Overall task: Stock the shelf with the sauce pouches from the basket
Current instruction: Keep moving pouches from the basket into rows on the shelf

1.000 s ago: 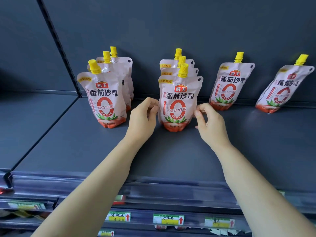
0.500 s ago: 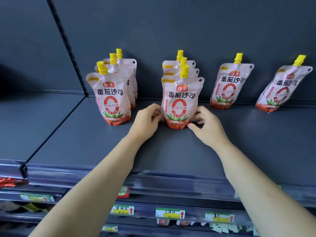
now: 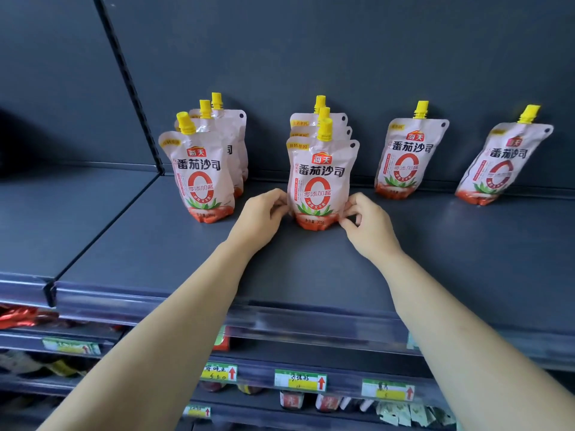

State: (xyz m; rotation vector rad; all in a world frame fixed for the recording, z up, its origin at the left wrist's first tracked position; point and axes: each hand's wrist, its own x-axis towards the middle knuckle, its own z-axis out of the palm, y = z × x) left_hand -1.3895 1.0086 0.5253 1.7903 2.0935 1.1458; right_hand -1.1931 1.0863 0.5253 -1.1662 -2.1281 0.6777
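The front tomato sauce pouch (image 3: 322, 181) stands upright on the grey shelf (image 3: 155, 244), heading its row; the left hand (image 3: 261, 219) and right hand (image 3: 370, 227) each pinch a lower side seam. It is likely soft, slick and bottom-heavy, so a low seam hold should steady it best

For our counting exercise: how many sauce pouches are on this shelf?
8: three in the left row, three in the middle row, one beside it, one far right. More may hide behind.
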